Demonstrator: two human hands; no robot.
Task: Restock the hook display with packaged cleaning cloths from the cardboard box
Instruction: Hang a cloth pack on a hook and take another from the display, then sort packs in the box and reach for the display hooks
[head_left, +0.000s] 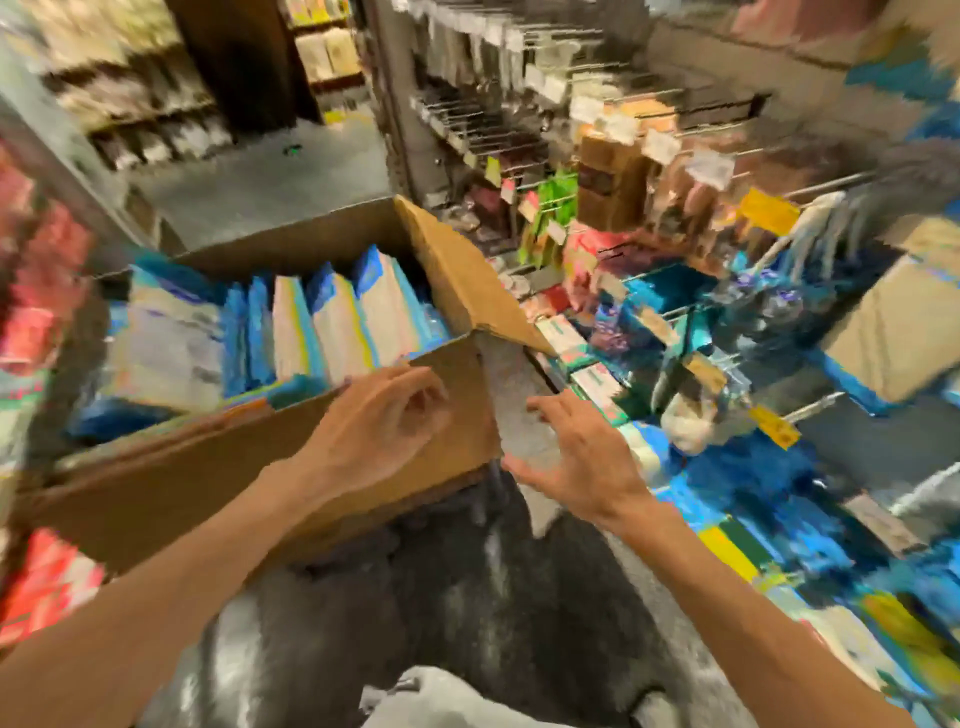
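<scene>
Left of centre in the frame, the cardboard box (208, 467) sits open, its flap (457, 270) folded out toward the hook display (675, 156) on the right, presumably so stock travels a short way. Packaged cleaning cloths (311, 322) stand on edge in it, blue tops up, easy to pinch out one by one. Neither of the hands carries a pack: the left hand (384, 415) hovers at the near rim, fingers loosely curled on nothing, and the right hand (576, 457) is spread flat just past the box corner. Yellow tags (769, 210) hang from the hooks (all print too smeared to read).
</scene>
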